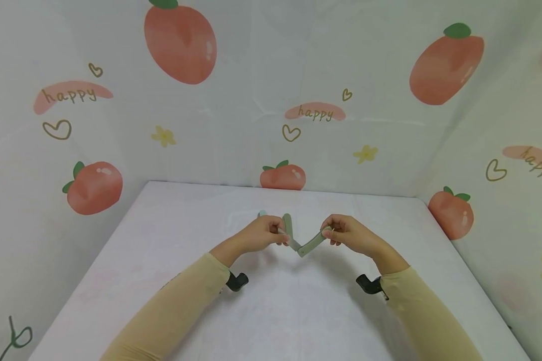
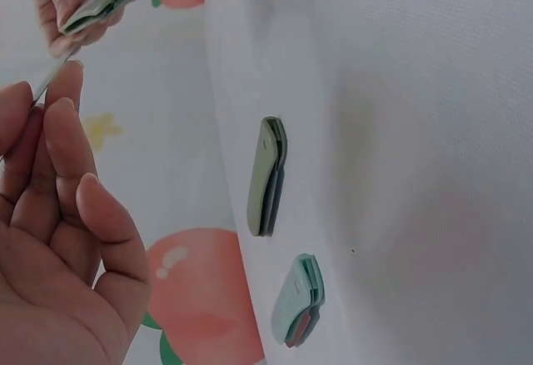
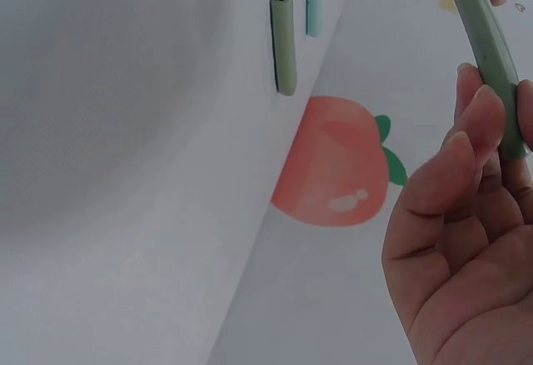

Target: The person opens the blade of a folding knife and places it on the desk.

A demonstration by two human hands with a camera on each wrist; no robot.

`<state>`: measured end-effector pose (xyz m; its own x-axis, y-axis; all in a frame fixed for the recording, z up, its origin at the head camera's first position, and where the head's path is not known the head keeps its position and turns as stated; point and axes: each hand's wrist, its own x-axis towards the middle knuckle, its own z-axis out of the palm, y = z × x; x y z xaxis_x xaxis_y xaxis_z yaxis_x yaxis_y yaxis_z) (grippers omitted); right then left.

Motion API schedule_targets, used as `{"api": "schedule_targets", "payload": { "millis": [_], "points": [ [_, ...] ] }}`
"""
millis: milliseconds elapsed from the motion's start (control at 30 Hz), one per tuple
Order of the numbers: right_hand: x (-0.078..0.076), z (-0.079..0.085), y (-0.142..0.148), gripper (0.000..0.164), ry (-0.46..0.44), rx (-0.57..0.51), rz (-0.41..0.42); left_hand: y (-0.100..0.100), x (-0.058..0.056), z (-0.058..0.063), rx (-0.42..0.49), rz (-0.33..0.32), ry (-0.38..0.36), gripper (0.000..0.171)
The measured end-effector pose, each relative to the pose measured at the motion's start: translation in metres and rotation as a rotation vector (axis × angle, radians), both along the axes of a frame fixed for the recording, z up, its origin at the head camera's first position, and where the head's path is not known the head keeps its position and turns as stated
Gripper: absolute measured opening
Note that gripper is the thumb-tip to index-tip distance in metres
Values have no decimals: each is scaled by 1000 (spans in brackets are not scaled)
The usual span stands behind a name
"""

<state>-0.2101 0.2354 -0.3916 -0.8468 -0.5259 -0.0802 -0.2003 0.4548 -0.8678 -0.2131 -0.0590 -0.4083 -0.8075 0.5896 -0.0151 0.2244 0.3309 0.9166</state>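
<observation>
In the head view, a green folding knife (image 1: 313, 244) is held up over the table, partly unfolded into a V. My right hand (image 1: 350, 234) pinches the end of its handle between thumb and fingers. The left hand (image 1: 259, 234) pinches the pale blade (image 1: 294, 244) near its tip, which the fingers hide. Seen edge-on in the left wrist view, the blade (image 2: 53, 75) is a thin strip leading to the slotted handle (image 2: 102, 3). The right wrist view shows the smooth back of the handle (image 3: 487, 44) between the fingers.
A second green folding knife (image 2: 265, 177) lies folded on the white table (image 1: 271, 321). Beside it, towards the left, is a light blue one (image 2: 296, 298) with a pinkish part at one end. A printed cloth wall (image 1: 235, 145) rises behind the table's back edge.
</observation>
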Motion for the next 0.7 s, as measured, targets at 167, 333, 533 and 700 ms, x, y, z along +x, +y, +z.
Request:
{"api": "schedule_targets", "payload": {
  "millis": [167, 333, 533, 700],
  "points": [
    [-2, -2, 1, 16, 14, -37, -39, -2, 3, 4, 25, 59, 14, 16],
    [-3, -2, 4, 21, 12, -102, -104, -2, 3, 2, 92, 132, 8, 18],
    [-4, -4, 3, 23, -15, -210, -212, 4, 1, -6, 208, 239, -10, 17],
    [-5, -6, 0, 22, -63, -301, -307, 9, 2, -7, 267, 338, -18, 18]
  ]
}}
